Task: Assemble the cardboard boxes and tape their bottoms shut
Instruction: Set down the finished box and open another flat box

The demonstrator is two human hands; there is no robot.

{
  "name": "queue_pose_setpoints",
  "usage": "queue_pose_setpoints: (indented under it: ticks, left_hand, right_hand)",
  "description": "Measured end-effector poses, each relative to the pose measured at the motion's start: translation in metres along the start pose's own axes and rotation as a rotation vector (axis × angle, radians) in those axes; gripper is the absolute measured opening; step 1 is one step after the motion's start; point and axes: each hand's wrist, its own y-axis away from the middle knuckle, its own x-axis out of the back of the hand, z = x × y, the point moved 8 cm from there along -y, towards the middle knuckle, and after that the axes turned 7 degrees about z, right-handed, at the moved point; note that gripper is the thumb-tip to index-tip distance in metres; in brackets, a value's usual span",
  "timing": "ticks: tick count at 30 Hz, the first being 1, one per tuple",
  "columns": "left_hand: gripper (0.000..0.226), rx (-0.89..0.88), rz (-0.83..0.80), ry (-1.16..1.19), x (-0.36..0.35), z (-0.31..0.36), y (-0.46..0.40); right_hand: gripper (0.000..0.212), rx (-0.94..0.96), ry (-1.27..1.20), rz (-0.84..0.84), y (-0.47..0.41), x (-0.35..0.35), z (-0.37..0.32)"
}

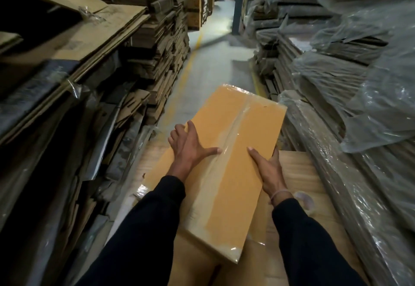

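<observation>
Two cardboard stacks [139, 65] flank the aisle; each hand, left hand [187, 146] and right hand [268, 168], grips the taped box [224, 150].

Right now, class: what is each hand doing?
Left hand: holds the left edge of the box, thumb spread on top.
Right hand: grips the box's right edge, thumb on top.

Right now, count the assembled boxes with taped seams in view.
1: the tan cardboard box with clear tape along its centre seam, held at the middle between the left hand and right hand. The surrounding stacks look like flattened cardboard; others may be hidden.
</observation>
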Motion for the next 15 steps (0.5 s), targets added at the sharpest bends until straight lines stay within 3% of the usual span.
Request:
queue_pose_setpoints:
  ticks: [4, 8, 11, 15]
  left_hand:
    - [0.147, -0.003, 0.192, 0.064, 0.054, 0.030, -0.016]
    - [0.151, -0.005, 0.365, 0.186, 0.087, 0.045, -0.021]
    - [0.143, 0.046, 0.335, 0.299, 0.074, 0.034, -0.019]
    - [0.120, 0.123, 0.171, 0.399, 0.023, 0.003, 0.000]
  right_hand:
    - [0.095, 0.228, -0.043, -0.044, -0.010, -0.004, -0.083]
    - [0.102, 0.434, 0.037, -0.044, -0.011, -0.003, -0.148]
    - [0.108, 0.475, 0.088, -0.113, -0.012, -0.005, -0.154]
    - [0.105, 0.346, 0.153, -0.160, -0.017, -0.003, -0.101]
